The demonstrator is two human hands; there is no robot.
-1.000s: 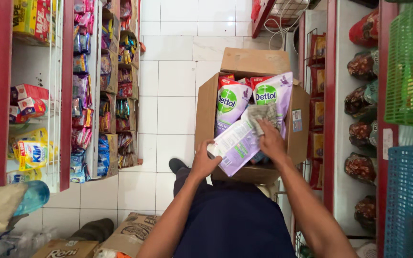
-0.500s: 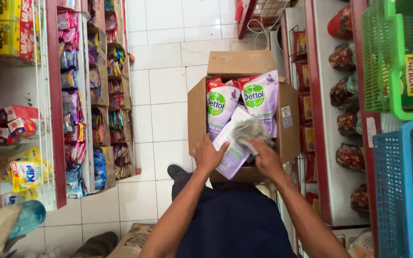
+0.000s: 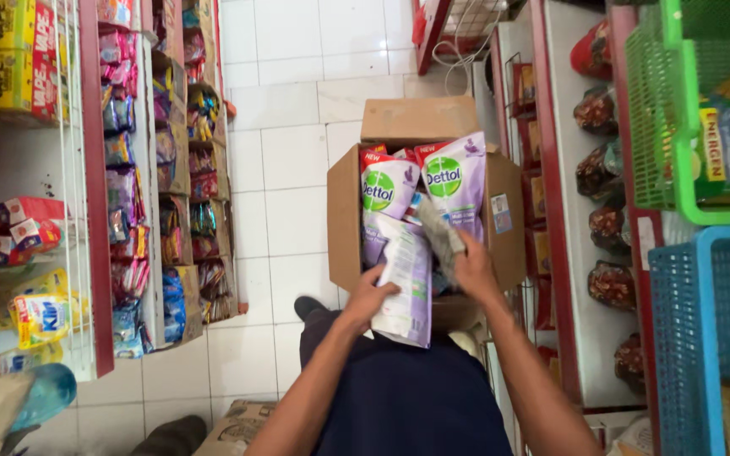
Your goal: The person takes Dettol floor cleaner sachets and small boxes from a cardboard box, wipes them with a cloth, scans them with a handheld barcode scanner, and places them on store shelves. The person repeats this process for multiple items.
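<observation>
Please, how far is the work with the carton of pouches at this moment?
Done: the cardboard carton stands open on the floor. In hand: the left hand holds one purple-and-white pouch at the carton's near edge, and the right hand grips another. Left: two more pouches stand inside.

Light: bright, even, from overhead; soft shadows only.
Glare: mild sheen on pouches (image 3: 454, 173) beyond the hands.
Blur: right hand (image 3: 475, 268) smeared; pouch in it streaked.
Edges: shelves bowed, wide-angle stretch.
</observation>
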